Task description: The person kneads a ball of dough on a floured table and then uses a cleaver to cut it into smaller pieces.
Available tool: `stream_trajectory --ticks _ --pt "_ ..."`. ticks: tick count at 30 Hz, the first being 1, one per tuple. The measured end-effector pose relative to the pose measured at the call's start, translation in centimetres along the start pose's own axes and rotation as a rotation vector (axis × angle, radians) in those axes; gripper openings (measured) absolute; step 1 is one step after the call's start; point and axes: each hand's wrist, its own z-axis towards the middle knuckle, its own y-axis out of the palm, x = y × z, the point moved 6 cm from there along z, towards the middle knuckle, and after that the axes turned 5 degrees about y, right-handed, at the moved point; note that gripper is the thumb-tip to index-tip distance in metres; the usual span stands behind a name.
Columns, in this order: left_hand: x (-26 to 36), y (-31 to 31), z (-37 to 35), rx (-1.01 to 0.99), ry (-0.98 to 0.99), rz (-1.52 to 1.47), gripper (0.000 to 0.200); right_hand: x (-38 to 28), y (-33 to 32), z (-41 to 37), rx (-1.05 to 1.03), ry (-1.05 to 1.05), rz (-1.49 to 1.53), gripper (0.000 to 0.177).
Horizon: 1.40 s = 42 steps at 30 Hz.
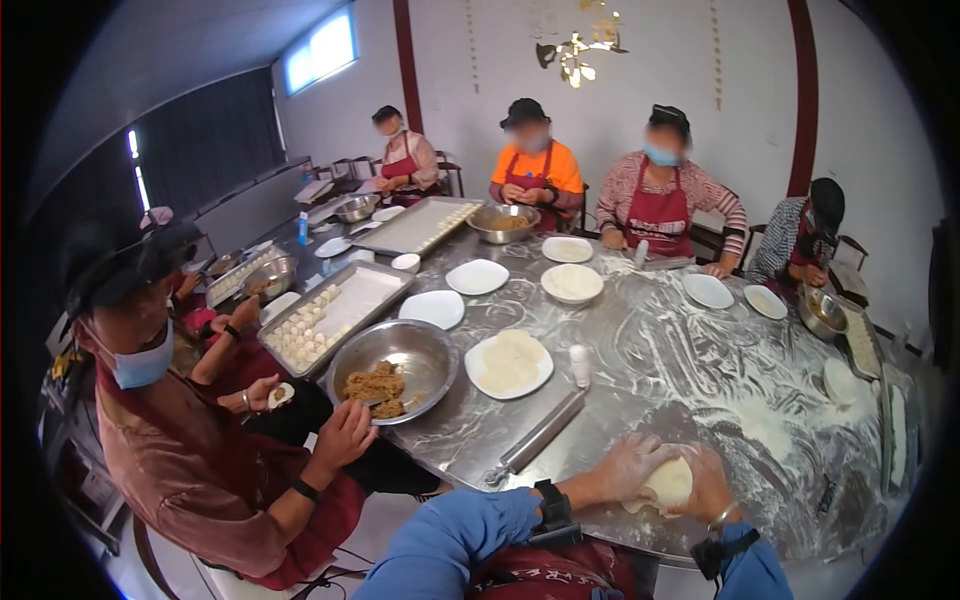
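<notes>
A round, pale piece of dough (669,484) is between my two hands, low over the floured steel table near its front edge. My left hand (632,466) curls around the dough's left side, and my right hand (706,482) grips its right side. To the left of my hands a metal rolling pin (541,436) lies slantwise on the table, its near end by the edge. Beyond the pin, a white square plate (537,382) carries flat dough wrappers (508,357).
A steel bowl (437,358) with brown filling stands at the left, where a seated co-worker (190,440) holds a filled wrapper. Behind it is a tray (375,305) of dumplings. Several co-workers sit around the floured table (640,350), with plates and bowls before them.
</notes>
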Motion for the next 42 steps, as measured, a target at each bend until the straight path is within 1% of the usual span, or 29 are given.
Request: stream_trajectory --ticks 1,3,4,5,6,7,8,9,10,13,17,20,22,23,25,27,28,29,30,31,32,33,34,35,36,37,38,40,42 --pt "0.3 -0.7 0.1 -0.027 -0.036 -0.018 0.097 -0.8 0.3 -0.7 -0.003 -0.015 0.004 0.102" --pt "0.6 -0.2 -0.2 -0.004 -0.049 0.048 0.102 -1.8 0.3 -1.8 0.113 0.08 -0.075 0.096" --pt "0.5 0.4 -0.3 0.009 -0.048 0.103 0.107 -2.2 1.3 -2.2 0.114 0.068 -0.071 0.096" --pt "0.0 1.5 -0.4 -0.062 -0.063 0.066 0.112 -2.3 1.7 -2.7 0.217 0.086 -0.122 0.092" --pt "-0.2 1.9 -0.5 -0.06 -0.068 0.073 0.112 -2.2 1.9 -3.2 0.321 0.107 -0.173 0.088" --pt "-0.2 2.3 -0.6 -0.073 -0.047 0.046 0.111 -2.1 2.4 -3.5 0.319 0.104 -0.136 0.082" --pt "-0.2 2.6 -0.6 -0.085 -0.027 0.017 0.109 -2.2 2.9 -3.6 0.32 0.099 -0.131 0.082" --pt "0.2 2.1 -0.7 -0.049 -0.002 0.02 0.102 -2.2 3.1 -3.9 0.365 0.094 -0.133 0.079" --pt "0.4 2.1 -0.9 -0.052 -0.006 0.023 0.102 -2.1 3.4 -4.1 0.411 0.092 -0.134 0.076" --pt "0.7 2.1 -1.0 0.002 -0.052 0.081 0.095 -0.7 4.4 -4.0 0.429 0.085 -0.096 0.071" --pt "0.3 2.7 -0.4 0.008 -0.106 0.082 0.095 0.5 4.7 -3.1 0.457 0.06 -0.099 0.067" --pt "-0.5 2.9 0.6 -0.001 -0.129 0.081 0.091 0.5 3.3 -1.8 0.465 0.049 0.006 0.066" --pt "-1.9 3.7 1.7 -0.092 -0.257 0.079 0.083 1.4 3.5 -0.6 0.485 0.09 -0.051 0.064" --pt "-2.4 3.9 2.2 -0.101 -0.257 0.067 0.083 1.5 3.5 0.2 0.474 0.101 -0.051 0.064" --pt "-4.2 4.5 3.4 -0.08 -0.279 0.113 0.07 2.3 2.7 1.7 0.489 0.214 -0.027 0.064" --pt "-7.0 6.5 3.7 0.322 -0.103 -0.009 0.057 3.1 2.6 3.0 0.566 0.152 0.008 0.058" --pt "-7.9 7.0 3.9 0.328 -0.142 0.039 0.041 3.5 2.9 3.4 0.586 0.126 -0.065 0.057" --pt "-8.4 7.9 3.9 0.136 -0.185 0.244 0.037 2.9 2.1 3.8 0.549 0.161 -0.002 0.056" --pt "-8.6 7.7 3.7 0.173 -0.135 0.16 0.034 3.0 2.4 3.7 0.566 0.144 -0.033 0.056" --pt "-7.8 7.1 4.2 -0.017 -0.239 0.222 0.035 2.8 2.3 3.6 0.57 0.148 -0.041 0.057" --pt "-7.0 5.7 3.7 0.257 -0.077 0.141 0.04 2.6 2.0 3.5 0.545 0.133 -0.026 0.06" --pt "-5.7 3.9 3.9 0.128 -0.184 0.166 0.052 2.8 2.4 3.6 0.481 0.103 -0.091 0.067" --pt "-4.8 2.9 3.5 0.079 -0.163 0.102 0.063 3.0 2.8 3.1 0.434 0.062 -0.147 0.074" --pt "-4.6 3.0 3.1 -0.008 -0.182 0.1 0.073 2.9 2.3 1.8 0.433 0.087 -0.165 0.074" --pt "-4.2 2.6 2.7 -0.004 -0.166 0.091 0.073 2.3 1.7 1.2 0.324 0.088 -0.128 0.082" --pt "-3.5 2.1 2.0 0.006 -0.098 0.109 0.077 1.6 1.3 0.7 0.214 0.085 -0.085 0.091" --pt "-2.2 1.5 1.5 0.016 -0.032 0.126 0.082 1.3 -0.4 -0.1 0.217 0.093 -0.091 0.091" --pt "-0.3 0.4 -0.1 0.03 0.033 0.128 0.084 1.8 -1.8 -0.7 0.079 0.192 0.221 0.105" --pt "1.7 -0.9 -1.7 0.034 0.092 0.125 0.086 2.0 -1.2 -1.8 0.125 0.214 0.147 0.106"
